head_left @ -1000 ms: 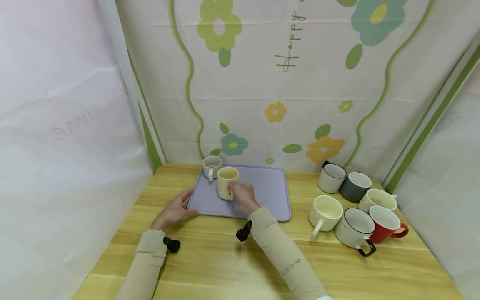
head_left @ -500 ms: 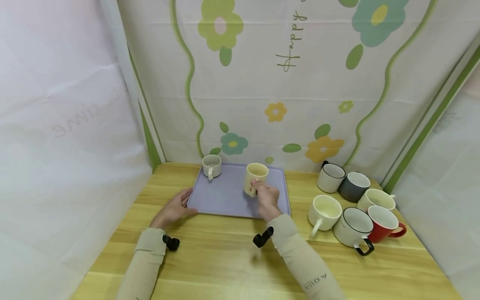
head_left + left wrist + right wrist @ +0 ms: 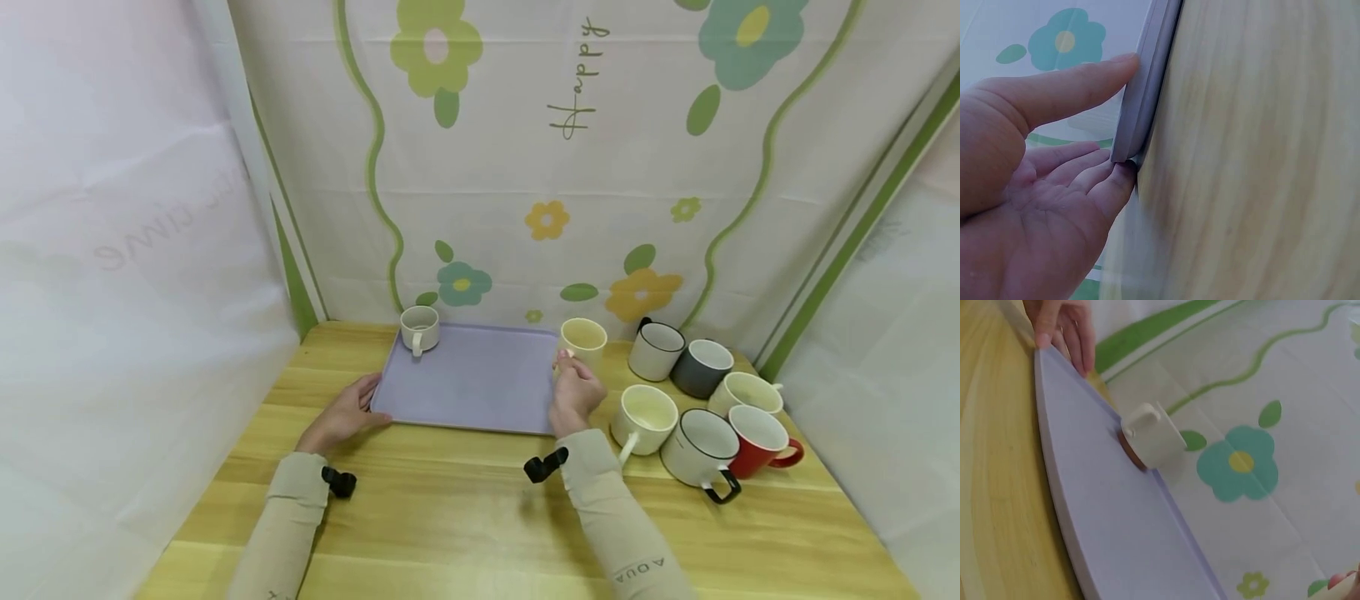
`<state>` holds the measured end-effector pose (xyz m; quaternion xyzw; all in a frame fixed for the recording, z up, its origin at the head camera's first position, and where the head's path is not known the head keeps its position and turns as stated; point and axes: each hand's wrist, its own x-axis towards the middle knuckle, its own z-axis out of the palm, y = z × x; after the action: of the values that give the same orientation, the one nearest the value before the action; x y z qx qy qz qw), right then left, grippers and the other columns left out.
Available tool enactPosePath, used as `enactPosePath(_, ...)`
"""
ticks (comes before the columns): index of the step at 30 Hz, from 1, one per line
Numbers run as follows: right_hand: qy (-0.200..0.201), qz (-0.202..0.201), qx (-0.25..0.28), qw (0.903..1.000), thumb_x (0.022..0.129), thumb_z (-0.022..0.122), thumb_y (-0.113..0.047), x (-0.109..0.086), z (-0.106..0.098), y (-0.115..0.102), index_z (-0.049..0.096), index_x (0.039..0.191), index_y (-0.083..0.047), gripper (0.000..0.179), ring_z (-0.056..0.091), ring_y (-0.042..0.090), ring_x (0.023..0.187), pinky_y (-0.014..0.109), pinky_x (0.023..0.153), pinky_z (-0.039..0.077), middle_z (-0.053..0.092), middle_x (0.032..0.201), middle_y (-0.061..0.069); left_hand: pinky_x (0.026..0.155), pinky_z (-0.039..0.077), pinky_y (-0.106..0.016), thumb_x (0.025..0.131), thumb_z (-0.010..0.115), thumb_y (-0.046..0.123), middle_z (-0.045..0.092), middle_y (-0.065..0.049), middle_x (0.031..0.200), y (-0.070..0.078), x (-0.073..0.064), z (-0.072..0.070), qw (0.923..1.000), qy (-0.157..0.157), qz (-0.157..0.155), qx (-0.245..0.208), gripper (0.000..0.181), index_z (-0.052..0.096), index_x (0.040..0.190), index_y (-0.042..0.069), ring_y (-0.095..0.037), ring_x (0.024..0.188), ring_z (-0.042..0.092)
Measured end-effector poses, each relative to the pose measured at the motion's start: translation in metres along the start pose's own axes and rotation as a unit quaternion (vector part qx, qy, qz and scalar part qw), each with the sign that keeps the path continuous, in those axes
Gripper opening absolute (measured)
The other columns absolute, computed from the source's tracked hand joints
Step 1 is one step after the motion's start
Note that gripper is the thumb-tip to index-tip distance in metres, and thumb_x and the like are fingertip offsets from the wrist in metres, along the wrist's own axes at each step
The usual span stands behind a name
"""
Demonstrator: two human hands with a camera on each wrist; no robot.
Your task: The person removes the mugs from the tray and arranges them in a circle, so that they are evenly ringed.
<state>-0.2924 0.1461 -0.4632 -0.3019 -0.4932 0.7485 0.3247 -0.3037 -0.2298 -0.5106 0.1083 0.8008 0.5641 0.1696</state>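
Observation:
My right hand grips the handle of a pale yellow mug, upright near the right end of a lilac tray. The fingers hide part of the mug's lower body, so I cannot tell whether it touches the table. In the right wrist view only a sliver of fingertips shows at the lower right. My left hand holds the tray's near left corner, thumb on the front edge and fingers at the left side, as the left wrist view shows. A small white cup stands in the tray's far left corner.
Right of the tray several mugs stand close together: a cream one, white ones with black rims, a dark grey one and a red one. A flower-printed cloth hangs behind the wooden table.
The right hand has carried the pale yellow mug rightward, from beside the white cup across the tray to its right end. The left hand has stayed at the tray's corner.

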Motion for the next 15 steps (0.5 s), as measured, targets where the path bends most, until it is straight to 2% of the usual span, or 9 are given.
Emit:
enactPosePath(6, 0.051, 0.003, 0.032, 0.9981, 0.088, 0.084, -0.004, 0.004, -0.009, 0.007, 0.082, 0.074, -0.003, 0.014, 0.067, 0.005, 0.071, 0.016, 0.069, 0.055, 0.078, 0.073, -0.002, 0.134, 0.019, -0.053, 0.098, 0.072, 0.004, 0.003, -0.022, 0.178, 0.000, -0.001, 0.000, 1.0000, 0.000, -0.003, 0.007, 0.096, 0.007, 0.169, -0.001, -0.042, 0.165, 0.008)
enactPosePath(11, 0.064, 0.015, 0.044, 0.9969, 0.090, 0.081, -0.004, 0.005, -0.016, 0.013, 0.082, 0.086, 0.002, 0.008, 0.071, 0.007, 0.078, 0.017, 0.074, 0.059, 0.083, 0.091, 0.008, 0.134, 0.018, -0.053, 0.098, 0.072, 0.004, 0.002, -0.022, 0.178, 0.001, -0.001, -0.001, 1.0000, -0.003, 0.003, 0.005, 0.096, 0.007, 0.169, -0.002, -0.042, 0.165, 0.008)
enactPosePath(15, 0.069, 0.021, 0.040, 0.9966, 0.091, 0.080, -0.004, 0.008, -0.021, 0.019, 0.082, 0.087, 0.004, 0.008, 0.073, 0.009, 0.084, 0.017, 0.076, 0.060, 0.083, 0.102, 0.012, 0.134, 0.019, -0.053, 0.098, 0.074, 0.005, 0.003, -0.022, 0.178, 0.000, 0.000, 0.000, 1.0000, -0.003, 0.001, 0.009, 0.097, 0.008, 0.169, -0.001, -0.042, 0.165, 0.009)
